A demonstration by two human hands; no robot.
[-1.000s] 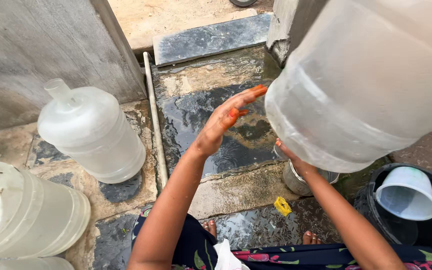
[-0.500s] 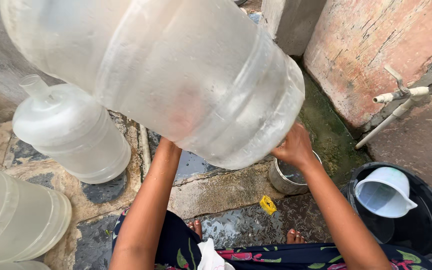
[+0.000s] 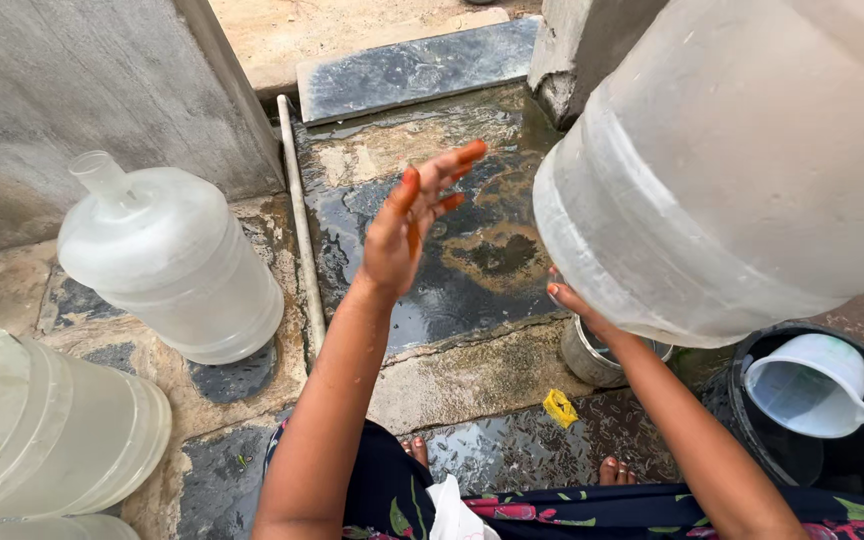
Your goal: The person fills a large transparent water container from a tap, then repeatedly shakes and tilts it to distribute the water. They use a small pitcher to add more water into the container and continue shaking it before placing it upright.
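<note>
Wet stone floor (image 3: 472, 240) — left hand (image 3: 412, 225) open, free; right hand (image 3: 577, 305) mostly hidden under big jug (image 3: 742, 170), grip unclear.

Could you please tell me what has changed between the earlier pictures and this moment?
The big water jug has swung from upper left back to upper right. The left hand, under it half a second ago, has let go and is raised, fingers spread. The right hand still supports its base. The standing jug, steel pot and white pitcher stayed put.
</note>
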